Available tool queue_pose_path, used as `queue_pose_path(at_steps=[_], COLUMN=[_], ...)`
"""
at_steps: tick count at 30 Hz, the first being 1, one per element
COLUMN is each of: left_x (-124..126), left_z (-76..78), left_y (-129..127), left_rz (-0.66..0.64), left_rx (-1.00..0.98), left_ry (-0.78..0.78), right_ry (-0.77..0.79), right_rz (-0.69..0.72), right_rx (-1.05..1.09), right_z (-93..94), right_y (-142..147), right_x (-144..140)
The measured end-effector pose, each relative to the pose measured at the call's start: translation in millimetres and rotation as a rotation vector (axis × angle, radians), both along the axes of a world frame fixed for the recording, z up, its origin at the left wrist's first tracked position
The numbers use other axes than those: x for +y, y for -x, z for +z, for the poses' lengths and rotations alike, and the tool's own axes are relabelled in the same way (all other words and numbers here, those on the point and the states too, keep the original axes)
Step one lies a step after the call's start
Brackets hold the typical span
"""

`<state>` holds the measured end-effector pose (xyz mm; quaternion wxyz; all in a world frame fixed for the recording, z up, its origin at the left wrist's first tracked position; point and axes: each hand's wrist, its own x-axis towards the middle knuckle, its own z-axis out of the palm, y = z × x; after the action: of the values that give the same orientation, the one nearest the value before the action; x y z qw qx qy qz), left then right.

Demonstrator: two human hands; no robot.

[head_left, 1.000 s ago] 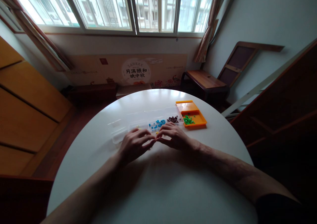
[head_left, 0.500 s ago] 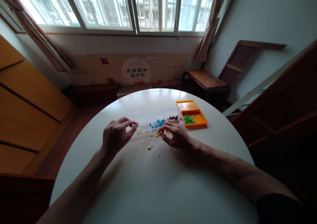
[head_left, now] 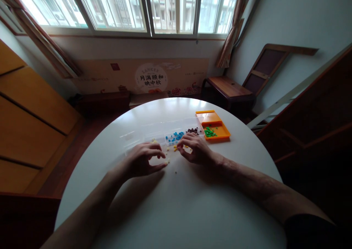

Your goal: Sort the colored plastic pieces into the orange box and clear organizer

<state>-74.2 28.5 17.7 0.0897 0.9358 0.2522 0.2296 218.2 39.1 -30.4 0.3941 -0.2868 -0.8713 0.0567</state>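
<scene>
My left hand (head_left: 143, 160) rests on the white round table (head_left: 176, 201), thumb and forefinger apart, with a tiny yellow piece (head_left: 166, 163) at the thumb tip. My right hand (head_left: 195, 150) sits beside it with bent fingers, their tips over a few loose yellow pieces (head_left: 175, 148); whether it pinches one is hidden. Just beyond both hands lies a clear compartment box (head_left: 154, 128) holding blue pieces (head_left: 174, 137), dark brown pieces (head_left: 192, 131) and a yellow piece (head_left: 153, 141).
An orange tray (head_left: 217, 126) with green pieces (head_left: 209, 133) adjoins the box's right end. A wooden stool (head_left: 227, 89) and folded furniture stand behind the table at the right, wooden cabinets (head_left: 30, 113) at the left, windows ahead.
My left hand went out to the box's left compartment, then came back right and nearer to me, to the loose yellow pieces. The right hand stayed almost still.
</scene>
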Motion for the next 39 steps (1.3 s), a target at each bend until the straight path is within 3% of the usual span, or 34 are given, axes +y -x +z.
queue_pose_path(at_steps=[8, 14, 17, 23, 28, 33, 39], left_x=[0.1, 0.2, 2.0, 9.9, 13.5, 8.8, -2.0], left_z=[-13.7, -7.9, -2.3, -1.7, -6.4, -3.2, -1.8], left_y=[0.3, 0.9, 3.7, 14.3, 18.1, 13.9, 3.4], left_rz=[-0.056, -0.05, 0.073, 0.47, 0.575, 0.489, 0.097], left_rx=[-0.004, -0.013, -0.054, -0.089, -0.03, -0.056, -0.04], left_ry=[0.125, 0.081, -0.036, -0.291, -0.329, -0.332, -0.139], right_ry=[-0.122, -0.116, -0.106, -0.106, -0.107, -0.102, -0.155], right_rz=[0.135, 0.159, 0.173, 0.186, 0.158, 0.144, 0.089], right_rx=[-0.267, -0.266, -0.247, -0.202, -0.21, -0.264, -0.312], right_z=[11.6, 15.0, 17.1, 19.4, 21.0, 25.8, 22.1], right_y=[-16.0, -30.3, -35.0, -40.6, -41.0, -36.8, -29.1], right_x=[5.5, 13.8, 14.6, 13.6, 13.2, 12.6, 12.8])
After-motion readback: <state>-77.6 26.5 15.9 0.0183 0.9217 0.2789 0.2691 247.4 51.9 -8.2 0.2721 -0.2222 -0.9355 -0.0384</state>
